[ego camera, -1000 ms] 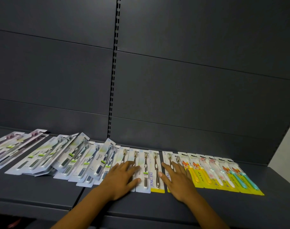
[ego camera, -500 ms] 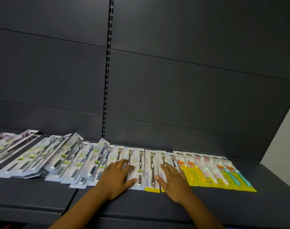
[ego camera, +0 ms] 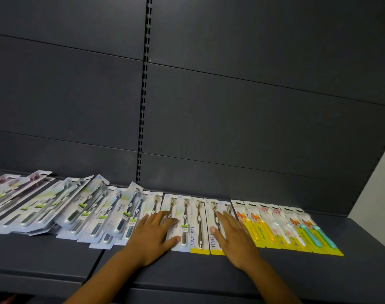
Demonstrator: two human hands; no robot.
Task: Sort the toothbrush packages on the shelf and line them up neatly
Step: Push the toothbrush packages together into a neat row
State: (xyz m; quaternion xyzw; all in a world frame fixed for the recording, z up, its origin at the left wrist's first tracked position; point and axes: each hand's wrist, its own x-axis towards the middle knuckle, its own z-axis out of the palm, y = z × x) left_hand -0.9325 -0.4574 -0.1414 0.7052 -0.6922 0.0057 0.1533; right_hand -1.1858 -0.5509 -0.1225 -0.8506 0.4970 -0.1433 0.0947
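Both hands — left [ego camera: 153, 234], right [ego camera: 232, 234] — stay flat, fingers spread, on the packs [ego camera: 199, 224], whose middle gap has seemingly closed since a second ago.

A shop: dark slotted retail shelving [ego camera: 209, 275], carded toothbrush packages [ego camera: 196, 222] in a display row.

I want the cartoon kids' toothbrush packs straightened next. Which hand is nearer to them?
Right. The right hand lies flat on a JING PAI pack, right beside the cartoon packs. The left hand rests further left, on the white packs.
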